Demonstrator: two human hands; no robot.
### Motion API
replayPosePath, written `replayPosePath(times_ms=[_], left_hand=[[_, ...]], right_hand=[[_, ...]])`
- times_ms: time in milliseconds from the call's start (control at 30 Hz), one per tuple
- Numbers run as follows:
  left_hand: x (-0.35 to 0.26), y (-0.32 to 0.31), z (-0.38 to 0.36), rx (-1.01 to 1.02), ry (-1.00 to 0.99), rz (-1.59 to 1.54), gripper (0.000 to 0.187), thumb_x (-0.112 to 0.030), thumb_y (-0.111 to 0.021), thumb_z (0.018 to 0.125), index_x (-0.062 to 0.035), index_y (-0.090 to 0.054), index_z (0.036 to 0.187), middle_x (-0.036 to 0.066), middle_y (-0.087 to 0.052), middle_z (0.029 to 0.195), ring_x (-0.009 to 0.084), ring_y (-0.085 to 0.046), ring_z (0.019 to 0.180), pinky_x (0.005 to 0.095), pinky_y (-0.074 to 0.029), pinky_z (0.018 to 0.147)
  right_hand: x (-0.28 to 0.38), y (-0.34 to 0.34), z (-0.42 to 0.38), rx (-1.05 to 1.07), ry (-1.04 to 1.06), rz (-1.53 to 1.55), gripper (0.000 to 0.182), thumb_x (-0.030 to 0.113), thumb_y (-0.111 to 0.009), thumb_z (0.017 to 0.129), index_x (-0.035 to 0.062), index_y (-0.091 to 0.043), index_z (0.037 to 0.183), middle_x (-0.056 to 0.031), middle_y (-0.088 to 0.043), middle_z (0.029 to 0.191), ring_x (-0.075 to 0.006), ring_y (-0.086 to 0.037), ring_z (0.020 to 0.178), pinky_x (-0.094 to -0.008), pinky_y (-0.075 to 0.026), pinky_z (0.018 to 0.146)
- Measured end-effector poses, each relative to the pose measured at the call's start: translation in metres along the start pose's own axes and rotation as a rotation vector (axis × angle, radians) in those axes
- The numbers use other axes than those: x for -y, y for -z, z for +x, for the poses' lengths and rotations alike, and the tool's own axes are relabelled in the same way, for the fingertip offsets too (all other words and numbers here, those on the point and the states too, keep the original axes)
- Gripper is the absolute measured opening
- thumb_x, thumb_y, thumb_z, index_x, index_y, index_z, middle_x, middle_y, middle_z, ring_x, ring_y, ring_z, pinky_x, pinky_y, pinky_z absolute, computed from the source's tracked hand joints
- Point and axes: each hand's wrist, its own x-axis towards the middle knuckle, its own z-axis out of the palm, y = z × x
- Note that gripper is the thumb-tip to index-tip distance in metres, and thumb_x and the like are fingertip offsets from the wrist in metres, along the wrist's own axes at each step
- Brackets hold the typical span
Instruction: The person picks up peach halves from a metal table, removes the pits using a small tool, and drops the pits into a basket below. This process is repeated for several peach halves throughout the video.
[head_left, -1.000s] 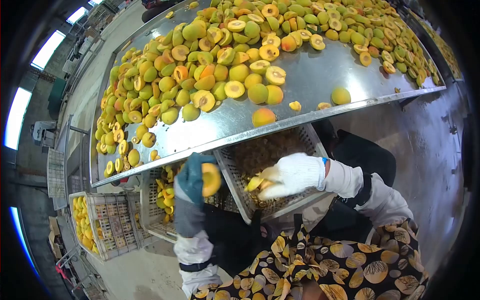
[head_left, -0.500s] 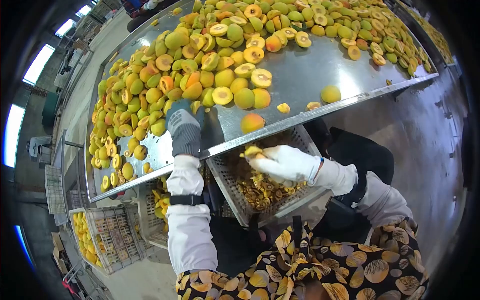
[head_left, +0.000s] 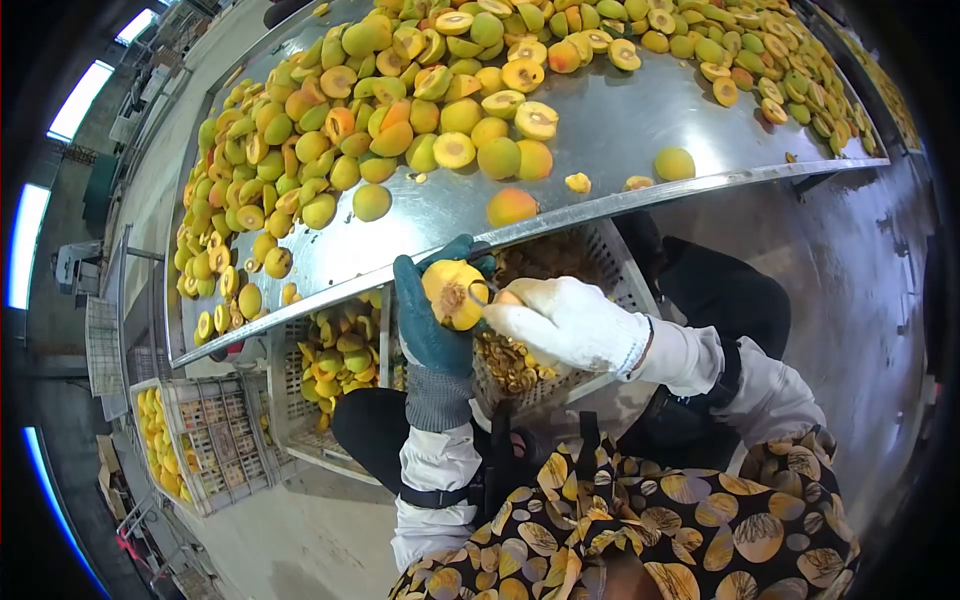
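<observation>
My left hand [head_left: 437,315], in a teal and grey glove, holds a halved yellow fruit [head_left: 456,295] with its cut face up, just off the metal table's edge [head_left: 400,268]. At the fruit's right side is my right hand [head_left: 572,325], white-gloved and closed round a small tool with a thin curved metal tip [head_left: 478,298] that touches the cut face. The tool's handle is mostly hidden by the fingers. Below both hands stands a crate of pits and scraps [head_left: 510,365].
Many whole and halved fruits [head_left: 300,150] cover much of the table. A crate of fruit pieces [head_left: 340,365] stands under the table edge at the left, with another crate [head_left: 215,440] farther left. Single fruits lie near the edge, one orange-yellow [head_left: 512,207].
My left hand has come back from the pile on the table with a halved fruit. My right hand has moved slightly right and down, its tool now at the fruit.
</observation>
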Motion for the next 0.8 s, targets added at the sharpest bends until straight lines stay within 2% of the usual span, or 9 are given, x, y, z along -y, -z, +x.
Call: replayPosePath(times_ms=[100,200,267,367,467,567,667,767,800], left_hand=[[-0.006,-0.008,-0.009,-0.048,-0.078,0.243,0.068,-0.055,-0.027,0.107,0.0027,-0.062,0.116,0.011,-0.068,0.104,0.0192,-0.065,0.094,0.0308,-0.053,0.087],[0.001,-0.011,-0.007,-0.011,-0.079,0.177,0.068,-0.055,-0.026,0.107,0.0018,-0.063,0.113,0.011,-0.069,0.101,0.0196,-0.066,0.091,0.0311,-0.054,0.086],[0.005,-0.015,-0.007,-0.071,-0.058,0.163,0.069,-0.056,-0.025,0.107,0.0014,-0.063,0.111,0.011,-0.069,0.099,0.0196,-0.066,0.090,0.0313,-0.054,0.084],[-0.002,-0.025,-0.010,-0.139,-0.035,0.158,0.070,-0.057,-0.024,0.106,0.0008,-0.063,0.111,0.011,-0.068,0.098,0.0197,-0.066,0.088,0.0314,-0.055,0.083],[0.008,-0.016,-0.007,-0.106,0.018,0.037,0.069,-0.058,-0.026,0.106,0.0004,-0.064,0.111,0.011,-0.068,0.097,0.0194,-0.066,0.088,0.0312,-0.055,0.082],[0.002,-0.016,-0.007,-0.024,0.051,0.070,0.066,-0.055,-0.028,0.106,0.0009,-0.062,0.112,0.012,-0.067,0.100,0.0195,-0.066,0.088,0.0318,-0.055,0.082],[-0.009,-0.034,-0.011,-0.013,-0.094,0.184,0.063,-0.054,-0.036,0.105,0.0036,-0.057,0.121,0.015,-0.068,0.102,0.0235,-0.068,0.088,0.0349,-0.057,0.083],[0.010,-0.035,-0.015,-0.093,-0.176,0.079,0.055,-0.047,-0.033,0.108,0.0014,-0.057,0.118,0.012,-0.065,0.107,0.0202,-0.065,0.090,0.0330,-0.055,0.082],[0.014,-0.031,-0.014,-0.069,-0.156,0.042,0.054,-0.046,-0.033,0.108,0.0009,-0.057,0.117,0.013,-0.066,0.104,0.0197,-0.066,0.090,0.0333,-0.055,0.082]], right_hand=[[0.002,-0.007,-0.001,-0.071,0.022,-0.163,0.047,0.050,-0.051,0.098,0.0050,-0.064,0.092,-0.0211,-0.066,0.074,-0.0397,-0.067,0.072,-0.0463,-0.052,0.061],[0.002,-0.006,0.001,-0.109,0.021,-0.250,0.043,0.047,-0.056,0.096,0.0053,-0.063,0.094,-0.0201,-0.066,0.075,-0.0397,-0.067,0.071,-0.0459,-0.053,0.062],[0.000,-0.009,0.000,-0.145,0.046,-0.267,0.044,0.048,-0.056,0.096,0.0045,-0.063,0.094,-0.0209,-0.066,0.075,-0.0403,-0.067,0.070,-0.0471,-0.053,0.061],[0.003,-0.012,-0.001,-0.152,0.015,-0.229,0.046,0.049,-0.054,0.097,0.0035,-0.063,0.095,-0.0217,-0.066,0.077,-0.0404,-0.067,0.071,-0.0476,-0.053,0.061],[0.003,-0.014,0.000,-0.101,-0.033,-0.131,0.048,0.049,-0.052,0.098,0.0026,-0.063,0.096,-0.0231,-0.067,0.079,-0.0420,-0.067,0.076,-0.0472,-0.053,0.065],[0.008,-0.005,0.002,0.075,-0.141,0.014,0.057,0.055,-0.046,0.099,0.0018,-0.067,0.106,-0.0251,-0.069,0.093,-0.0420,-0.067,0.091,-0.0465,-0.054,0.077],[0.008,0.001,0.006,0.136,-0.185,0.067,0.058,0.056,-0.044,0.098,0.0047,-0.067,0.111,-0.0253,-0.068,0.103,-0.0434,-0.063,0.102,-0.0459,-0.051,0.087],[-0.009,-0.019,0.004,-0.009,-0.081,0.054,0.061,0.059,-0.045,0.098,0.0015,-0.067,0.096,-0.0220,-0.068,0.081,-0.0384,-0.069,0.076,-0.0421,-0.054,0.067],[-0.008,-0.015,0.003,0.107,-0.199,0.286,0.061,0.059,-0.045,0.098,0.0024,-0.064,0.090,-0.0179,-0.064,0.073,-0.0334,-0.065,0.065,-0.0391,-0.051,0.059]])
